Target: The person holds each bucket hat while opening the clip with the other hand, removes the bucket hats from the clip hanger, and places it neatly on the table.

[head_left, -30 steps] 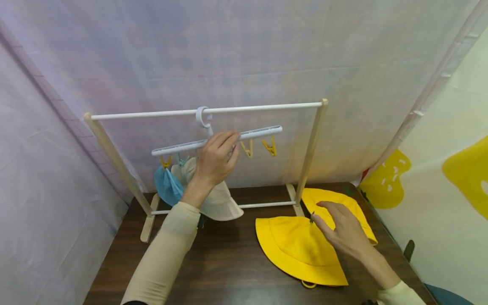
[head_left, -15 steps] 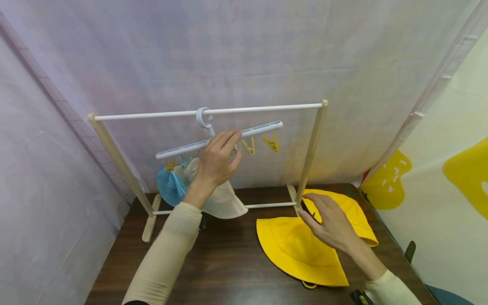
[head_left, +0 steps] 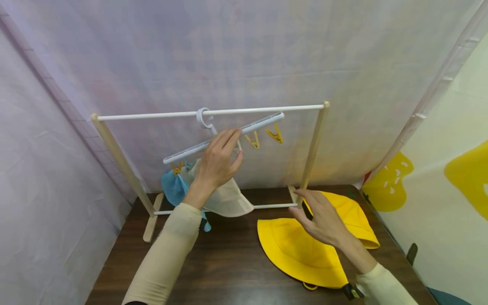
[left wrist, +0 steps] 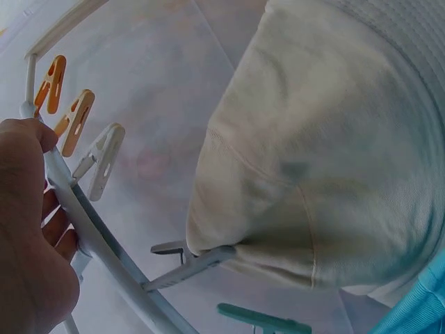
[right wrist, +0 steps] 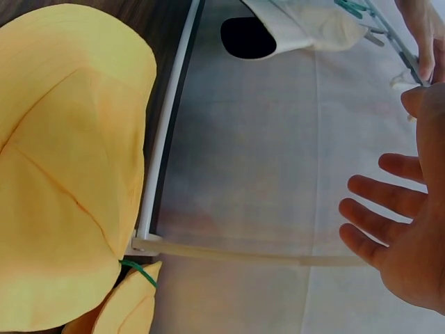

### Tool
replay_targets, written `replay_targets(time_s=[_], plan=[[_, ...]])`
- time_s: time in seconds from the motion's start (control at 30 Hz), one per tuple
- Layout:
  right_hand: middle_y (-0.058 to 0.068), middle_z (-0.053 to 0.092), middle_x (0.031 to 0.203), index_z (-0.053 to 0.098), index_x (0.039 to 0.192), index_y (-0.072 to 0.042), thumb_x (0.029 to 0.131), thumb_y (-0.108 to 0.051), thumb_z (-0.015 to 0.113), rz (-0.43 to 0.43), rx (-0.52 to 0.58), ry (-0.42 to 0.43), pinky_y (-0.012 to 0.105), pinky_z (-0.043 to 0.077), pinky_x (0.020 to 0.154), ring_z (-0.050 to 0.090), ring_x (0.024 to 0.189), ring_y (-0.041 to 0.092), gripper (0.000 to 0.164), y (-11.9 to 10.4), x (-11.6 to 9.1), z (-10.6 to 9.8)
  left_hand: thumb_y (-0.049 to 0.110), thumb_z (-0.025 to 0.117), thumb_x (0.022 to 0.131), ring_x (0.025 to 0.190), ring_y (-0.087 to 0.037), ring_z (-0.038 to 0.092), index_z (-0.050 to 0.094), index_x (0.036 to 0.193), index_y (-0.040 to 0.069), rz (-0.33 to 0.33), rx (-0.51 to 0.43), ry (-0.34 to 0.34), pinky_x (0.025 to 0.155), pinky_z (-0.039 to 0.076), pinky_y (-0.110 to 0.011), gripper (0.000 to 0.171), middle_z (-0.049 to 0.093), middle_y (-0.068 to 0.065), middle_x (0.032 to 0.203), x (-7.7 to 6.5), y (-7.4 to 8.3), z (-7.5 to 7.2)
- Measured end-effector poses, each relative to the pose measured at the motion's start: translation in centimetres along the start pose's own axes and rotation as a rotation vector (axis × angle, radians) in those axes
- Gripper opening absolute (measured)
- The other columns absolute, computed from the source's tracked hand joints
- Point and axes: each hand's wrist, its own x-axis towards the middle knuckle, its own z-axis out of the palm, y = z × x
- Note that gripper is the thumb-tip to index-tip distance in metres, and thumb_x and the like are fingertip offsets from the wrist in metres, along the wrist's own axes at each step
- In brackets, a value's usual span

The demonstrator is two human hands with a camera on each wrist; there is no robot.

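Observation:
My left hand (head_left: 217, 159) grips the middle of a pale grey clip hanger (head_left: 264, 123), thumb and fingers on opposite sides of its bar in the left wrist view. The hanger's hook loops over the rack's top rail, and the bar slopes down to the left. A cream brimmed hat (head_left: 228, 199) hangs from a grey clip (left wrist: 198, 268), partly behind my forearm. Left of it, an orange clip holds a blue cloth item (head_left: 173, 188). Vacant yellow clips (head_left: 275, 134) dangle at the right end. My right hand (head_left: 322, 218), fingers spread and holding nothing, hovers over two yellow hats (head_left: 295, 254).
A rack with wooden posts (head_left: 314, 146) and white rails (head_left: 152, 115) stands at the back of the dark wooden table (head_left: 225, 271). Pale curtains (head_left: 228, 51) enclose the back and left. The second yellow hat (head_left: 356, 218) lies beside the right post.
The hanger has tilted further, its right end rising and its left end dropping and shifting right. The clipped hat and blue cloth swung slightly right. My right hand moved left, toward the rack.

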Motion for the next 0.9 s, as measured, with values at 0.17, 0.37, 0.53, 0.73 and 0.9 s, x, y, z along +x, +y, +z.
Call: replay_targets(time_s=[0.17,0.37,0.53,0.73,0.9], plan=[[0.023,0.072,0.147,0.062,0.157,-0.009,0.104,-0.027,0.081,-0.014,0.025,-0.009,0.068,0.059,0.106,0.07,0.13,0.046,0.059,-0.3,0.6,0.4,0.012,0.078,0.1,0.139,-0.041,0.068,0.063,0.154,-0.004,0.007,-0.001,0.009,0.126,0.053,-0.05,0.058,0.071,-0.024,0.151,-0.3,-0.2,-0.2],[0.02,0.071,0.15,0.061,0.156,-0.007,0.104,-0.03,0.079,-0.022,0.029,-0.024,0.069,0.057,0.109,0.069,0.133,0.044,0.06,-0.7,1.2,1.0,0.01,0.081,0.096,0.139,-0.042,0.068,0.065,0.152,-0.004,0.034,0.011,0.065,0.126,0.053,-0.051,0.059,0.071,-0.024,0.151,-0.9,-0.3,-0.4],[0.018,0.07,0.152,0.061,0.156,-0.007,0.104,-0.03,0.079,-0.022,0.046,-0.03,0.069,0.055,0.112,0.067,0.138,0.044,0.059,-0.9,1.4,1.4,0.012,0.081,0.096,0.138,-0.04,0.068,0.066,0.15,-0.003,0.054,0.026,0.102,0.125,0.054,-0.05,0.058,0.071,-0.022,0.15,-1.9,-0.5,-0.6],[0.018,0.071,0.15,0.062,0.155,-0.008,0.103,-0.029,0.08,-0.036,0.058,-0.015,0.068,0.056,0.112,0.068,0.136,0.044,0.059,-1.2,1.9,1.9,0.016,0.078,0.099,0.14,-0.041,0.068,0.068,0.149,-0.002,0.035,0.024,0.123,0.127,0.052,-0.051,0.055,0.072,-0.021,0.15,-3.4,-0.7,-1.1],[0.018,0.07,0.152,0.061,0.156,-0.008,0.105,-0.031,0.078,-0.025,0.06,-0.035,0.068,0.056,0.114,0.067,0.138,0.043,0.059,-1.5,2.3,2.2,0.017,0.079,0.097,0.139,-0.043,0.069,0.069,0.147,-0.003,0.007,0.005,0.16,0.125,0.054,-0.056,0.055,0.073,-0.022,0.148,-5.0,-0.9,-1.4]])
